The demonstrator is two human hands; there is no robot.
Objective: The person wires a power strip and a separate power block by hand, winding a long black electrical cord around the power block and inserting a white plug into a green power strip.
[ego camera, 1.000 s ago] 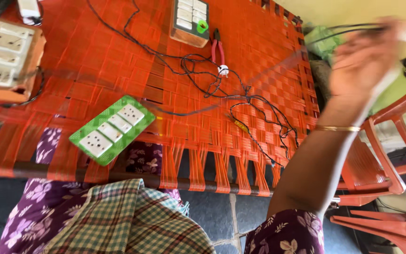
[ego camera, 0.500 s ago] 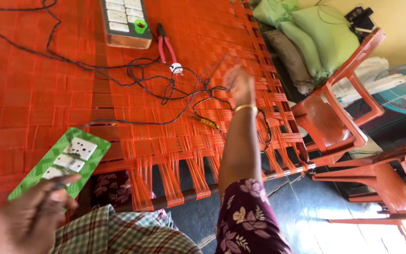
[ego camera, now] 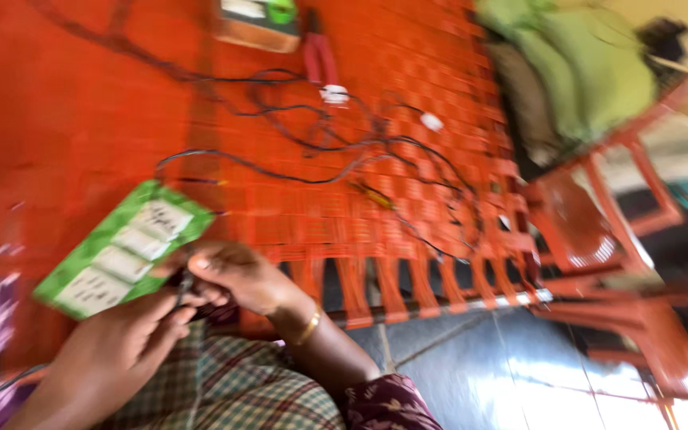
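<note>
A flat green rectangular switch board with three white square switch plates (ego camera: 123, 247) lies tilted on the orange woven cot, its lower edge touching the two hands that meet just right of and below it. The plates run in a row along its length, each pale with blurred grey marks. Far above the hands, at the top edge of the view, sits part of a brown boxy board with a white face and a bright green patch (ego camera: 260, 17), cut off by the frame. No screens or signs show.
</note>
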